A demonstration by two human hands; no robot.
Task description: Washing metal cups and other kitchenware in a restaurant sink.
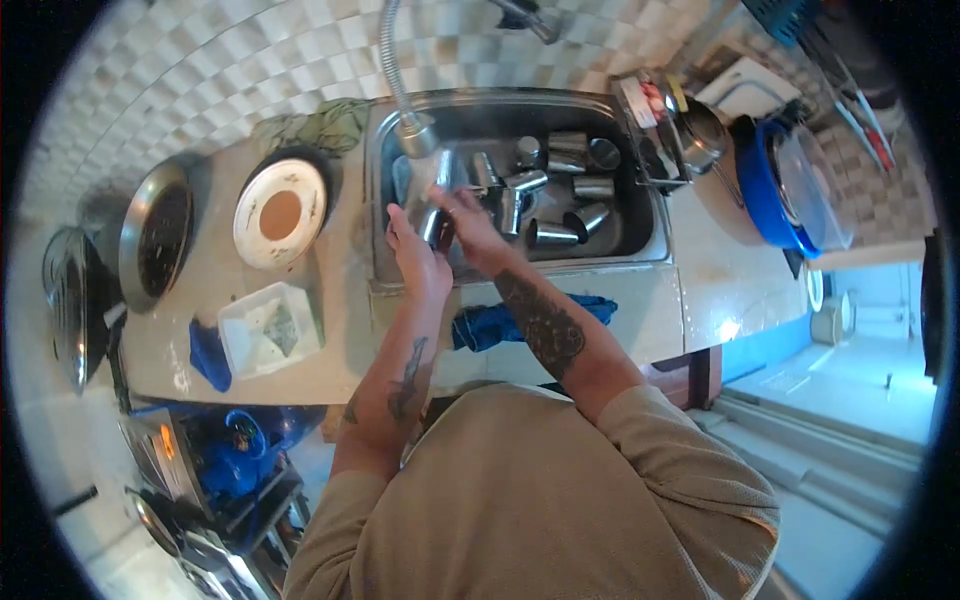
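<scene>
Below the spray faucet head [417,138], water runs into a stainless steel sink [517,274]. My left hand [417,251] holds a shiny metal cup [431,227] at the sink's left front. My right hand [471,225] is against the cup's right side, its fingers partly blurred; whether it grips the cup or only touches it is unclear. Several metal cups lie in the basin to the right, among them a tilted cup [587,219] and an upturned cup [528,151]. A dark blue cloth [491,327] lies on the counter edge beneath my right forearm.
On the left counter are a metal pan [154,238], a white plate [247,225] on a dark round piece, a white plastic tub [309,330] and a blue cloth [208,354]. A wire rack [664,182] and a blue basin [765,202] stand right of the sink.
</scene>
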